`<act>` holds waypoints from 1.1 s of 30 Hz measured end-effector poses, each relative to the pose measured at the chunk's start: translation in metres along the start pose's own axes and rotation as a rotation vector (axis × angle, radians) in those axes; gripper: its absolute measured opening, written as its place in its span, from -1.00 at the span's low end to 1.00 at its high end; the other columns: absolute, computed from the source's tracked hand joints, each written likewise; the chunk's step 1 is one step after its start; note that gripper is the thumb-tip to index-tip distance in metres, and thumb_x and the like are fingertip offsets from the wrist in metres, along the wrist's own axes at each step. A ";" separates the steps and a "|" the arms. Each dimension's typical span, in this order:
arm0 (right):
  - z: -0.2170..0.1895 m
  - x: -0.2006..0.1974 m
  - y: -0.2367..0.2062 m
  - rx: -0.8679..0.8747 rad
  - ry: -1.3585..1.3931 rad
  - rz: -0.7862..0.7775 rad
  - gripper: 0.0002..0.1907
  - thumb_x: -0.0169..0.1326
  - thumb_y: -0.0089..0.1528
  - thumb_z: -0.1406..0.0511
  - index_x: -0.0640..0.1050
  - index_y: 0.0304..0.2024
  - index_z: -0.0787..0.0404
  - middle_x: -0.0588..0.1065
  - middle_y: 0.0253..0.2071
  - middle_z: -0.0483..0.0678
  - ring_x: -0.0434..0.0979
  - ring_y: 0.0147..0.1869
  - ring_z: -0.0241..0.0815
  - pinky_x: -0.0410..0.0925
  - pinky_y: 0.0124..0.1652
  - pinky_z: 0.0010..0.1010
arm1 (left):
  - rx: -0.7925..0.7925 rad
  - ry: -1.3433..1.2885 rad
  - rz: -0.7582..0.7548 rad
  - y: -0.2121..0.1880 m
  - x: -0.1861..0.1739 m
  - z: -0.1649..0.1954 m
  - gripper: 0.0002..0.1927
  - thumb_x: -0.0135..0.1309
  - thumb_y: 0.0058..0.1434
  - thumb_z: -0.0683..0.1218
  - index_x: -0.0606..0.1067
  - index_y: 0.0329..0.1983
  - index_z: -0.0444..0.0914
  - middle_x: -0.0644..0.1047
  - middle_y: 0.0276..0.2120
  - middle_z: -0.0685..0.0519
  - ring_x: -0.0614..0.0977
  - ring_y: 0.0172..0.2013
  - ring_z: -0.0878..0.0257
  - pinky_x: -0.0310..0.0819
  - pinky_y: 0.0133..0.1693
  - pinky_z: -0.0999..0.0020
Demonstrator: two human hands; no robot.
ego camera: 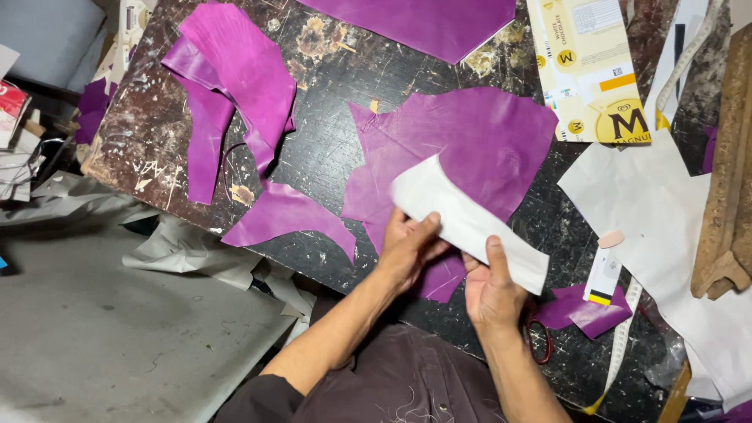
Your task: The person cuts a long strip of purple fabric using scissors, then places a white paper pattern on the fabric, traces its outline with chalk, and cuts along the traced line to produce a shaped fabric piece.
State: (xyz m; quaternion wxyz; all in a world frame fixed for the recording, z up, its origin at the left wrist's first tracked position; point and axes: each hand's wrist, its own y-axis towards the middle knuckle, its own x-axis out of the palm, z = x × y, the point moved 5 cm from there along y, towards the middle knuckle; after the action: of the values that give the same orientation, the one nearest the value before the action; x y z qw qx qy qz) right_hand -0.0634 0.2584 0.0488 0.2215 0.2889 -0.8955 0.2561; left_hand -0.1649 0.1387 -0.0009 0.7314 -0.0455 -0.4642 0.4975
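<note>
Both my hands hold a white curved paper pattern piece [462,218] above a large purple leather piece [478,145] lying on a dark scuffed worktable [329,149]. My left hand [409,247] grips the pattern's lower left edge, thumb on top. Gripping its right end is my right hand [492,286], thumb pressed on the paper. The pattern hides part of the leather beneath it.
More purple leather scraps lie at the upper left [235,70], front left [286,215], top [423,23] and near my right wrist [583,309]. A flattened yellow carton [587,66], white paper sheets [666,211], a measuring tape [623,345] and a wooden block [728,180] sit to the right.
</note>
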 end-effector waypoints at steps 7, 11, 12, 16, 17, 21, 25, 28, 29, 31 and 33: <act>0.060 -0.037 -0.016 0.112 -0.421 0.013 -0.63 0.18 0.25 0.40 0.42 0.08 0.36 0.61 -0.17 0.10 0.63 -0.33 -0.16 0.46 -0.44 -0.45 | 0.422 1.153 0.131 0.038 -0.040 0.114 -0.37 0.43 -0.02 -0.08 0.41 0.06 -0.34 0.65 -0.11 -0.08 0.70 -0.08 0.13 0.56 -0.04 0.25; 0.084 -0.038 -0.022 0.143 -0.703 0.050 -0.73 0.19 0.23 0.43 0.49 -0.04 0.42 0.64 -0.26 0.17 0.67 -0.39 -0.15 0.45 -0.50 -0.47 | 0.413 1.406 0.039 0.071 -0.028 0.144 -0.44 0.43 -0.04 -0.05 0.48 -0.02 -0.33 0.67 -0.24 -0.11 0.72 -0.17 0.08 0.55 -0.09 0.20; 0.080 -0.038 -0.021 0.112 -0.679 0.078 -0.74 0.18 0.23 0.44 0.50 -0.05 0.42 0.64 -0.26 0.17 0.67 -0.38 -0.15 0.45 -0.50 -0.46 | 0.355 1.393 0.040 0.077 -0.026 0.147 -0.43 0.40 -0.01 -0.03 0.47 0.04 -0.31 0.67 -0.22 -0.15 0.72 -0.15 0.04 0.56 -0.06 0.18; 0.020 -0.055 -0.008 -0.107 -0.549 0.315 -0.80 0.14 0.23 0.44 0.49 -0.11 0.40 0.63 -0.20 0.12 0.69 -0.38 -0.15 0.55 -0.47 -0.41 | 0.841 1.669 -0.061 0.064 -0.008 0.162 -0.34 0.23 0.32 0.03 0.31 0.35 -0.39 0.45 0.20 -0.28 0.47 0.25 -0.10 0.32 0.36 0.07; -0.004 -0.060 -0.006 -0.190 -0.478 0.327 -0.82 0.15 0.28 0.45 0.50 -0.08 0.39 0.61 -0.23 0.14 0.65 -0.39 -0.16 0.53 -0.43 -0.41 | 1.147 1.793 -0.130 0.046 -0.002 0.159 -0.30 0.19 0.44 0.04 0.23 0.44 -0.44 0.34 0.38 -0.30 0.34 0.43 -0.11 0.18 0.53 0.04; -0.071 -0.082 -0.017 -0.379 -0.304 0.378 -0.80 0.19 0.32 0.49 0.51 -0.01 0.36 0.59 -0.23 0.07 0.61 -0.35 -0.21 0.50 -0.34 -0.45 | 0.817 2.210 -0.764 -0.003 -0.011 0.087 0.13 -0.31 0.13 0.59 0.04 0.49 -0.32 -0.04 0.48 -0.18 -0.04 0.46 -0.08 -0.16 0.35 -0.20; -0.082 -0.089 -0.023 -0.358 -0.310 0.400 -0.79 0.19 0.32 0.48 0.50 -0.01 0.35 0.58 -0.24 0.03 0.60 -0.35 -0.23 0.50 -0.33 -0.46 | 0.731 2.293 -0.715 0.010 0.032 0.023 0.09 -0.37 0.21 0.56 0.00 0.51 -0.33 -0.07 0.51 -0.18 -0.11 0.50 -0.04 -0.26 0.41 -0.09; -0.081 -0.084 -0.014 -0.326 -0.269 0.296 -0.81 0.18 0.35 0.48 0.49 -0.01 0.37 0.58 -0.22 0.05 0.61 -0.32 -0.22 0.50 -0.31 -0.45 | 0.896 2.261 -0.654 0.021 0.058 0.006 -0.07 -0.41 0.36 0.44 0.02 0.55 -0.29 -0.05 0.55 -0.11 -0.10 0.53 0.02 -0.29 0.46 0.00; -0.082 -0.083 -0.010 -0.314 -0.249 0.257 -0.82 0.18 0.37 0.48 0.49 -0.01 0.39 0.57 -0.21 0.07 0.61 -0.31 -0.22 0.50 -0.30 -0.44 | 0.948 2.257 -0.663 0.027 0.063 0.008 -0.12 -0.42 0.40 0.40 0.02 0.57 -0.27 -0.04 0.56 -0.07 -0.09 0.54 0.05 -0.29 0.47 0.02; -0.079 -0.080 -0.003 -0.298 -0.291 0.222 -0.83 0.17 0.37 0.48 0.48 -0.01 0.39 0.57 -0.22 0.07 0.61 -0.31 -0.20 0.49 -0.31 -0.44 | 0.924 2.099 -0.733 0.053 0.059 0.040 -0.19 -0.37 0.34 0.31 0.02 0.53 -0.23 -0.03 0.51 -0.04 -0.07 0.48 0.07 -0.26 0.41 -0.01; -0.067 -0.081 -0.004 -0.279 -0.320 0.237 -0.83 0.17 0.35 0.47 0.48 -0.02 0.37 0.57 -0.22 0.08 0.61 -0.32 -0.17 0.49 -0.34 -0.42 | 0.913 2.176 -0.514 0.096 0.044 0.097 -0.21 -0.31 0.38 0.29 0.02 0.53 -0.25 -0.04 0.51 -0.05 -0.07 0.47 0.07 -0.23 0.39 0.00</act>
State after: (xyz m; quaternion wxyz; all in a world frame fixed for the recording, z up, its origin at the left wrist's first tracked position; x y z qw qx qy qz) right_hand 0.0153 0.3280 0.0580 0.0829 0.1853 -0.9735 0.1052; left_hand -0.2978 0.1820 0.0314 0.7659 -0.0844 0.6178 0.1568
